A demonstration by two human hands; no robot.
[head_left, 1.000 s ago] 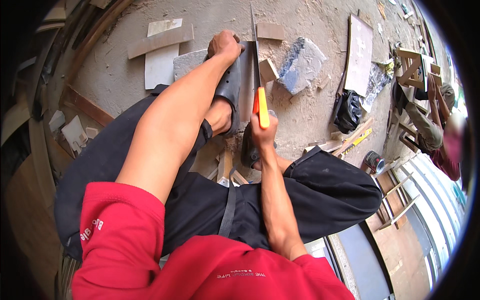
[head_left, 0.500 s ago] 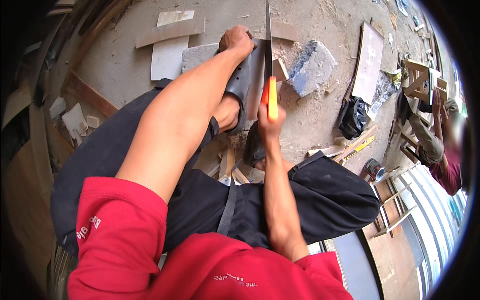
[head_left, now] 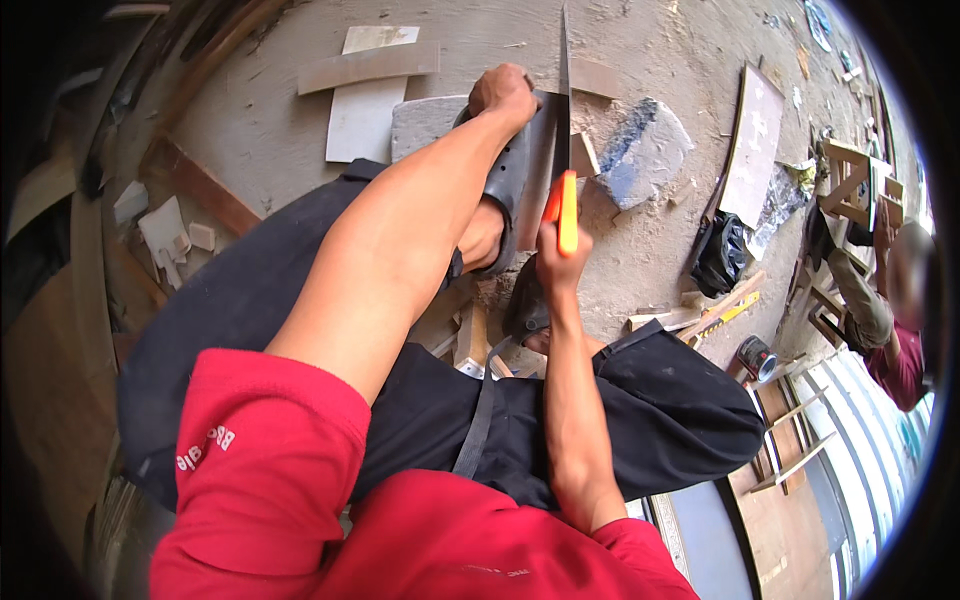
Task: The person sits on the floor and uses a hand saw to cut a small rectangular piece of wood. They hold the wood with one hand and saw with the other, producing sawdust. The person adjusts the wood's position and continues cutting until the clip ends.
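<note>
Head view: right hand (head_left: 560,262) clamped on saw (head_left: 565,150); left hand (head_left: 503,92) pressing board (head_left: 535,165), grip unclear. Risk: blade jumping toward nearby fingers.

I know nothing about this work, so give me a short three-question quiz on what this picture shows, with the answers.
1. True or false: the right hand grips the orange-handled hand saw.
2. Multiple choice: the left hand presses on A) a black bag, B) the flat grey board beside the saw blade, C) a small round can.
3. Fill in: the grey board also lies across the person's grey ____.

Key
1. True; the fingers wrap the orange grip, with the blade pointing away from the person.
2. B.
3. Clog, a slip-on shoe with holes.
</note>
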